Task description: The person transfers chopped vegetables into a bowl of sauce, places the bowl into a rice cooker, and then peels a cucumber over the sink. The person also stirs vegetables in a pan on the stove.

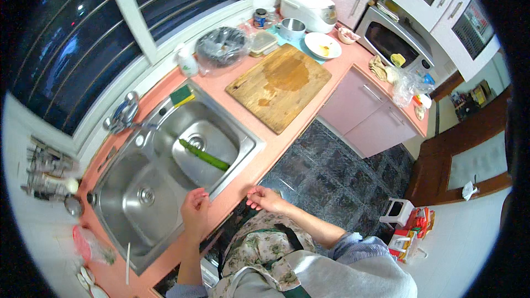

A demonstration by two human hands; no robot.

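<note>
My left hand (195,207) hovers over the front rim of the stainless steel double sink (256,144), its fingers loosely curled around nothing. To its right, my right hand (265,198) is just off the counter's front edge, with bent fingers and no object visible in it. Both hands are apart from the long green cucumber (205,155), which lies in the right-hand basin beside the drain. A chrome faucet (124,114) stands behind the sink. On the back right corner of the sink rests a green and yellow sponge (182,96).
A wet wooden cutting board (285,87) lies on the pink counter (238,178). Behind it are a plastic-wrapped dark pan (223,45), a metal pot (292,29), a white plate (323,45) and a rice cooker (308,6). A microwave (393,41) stands farther right.
</note>
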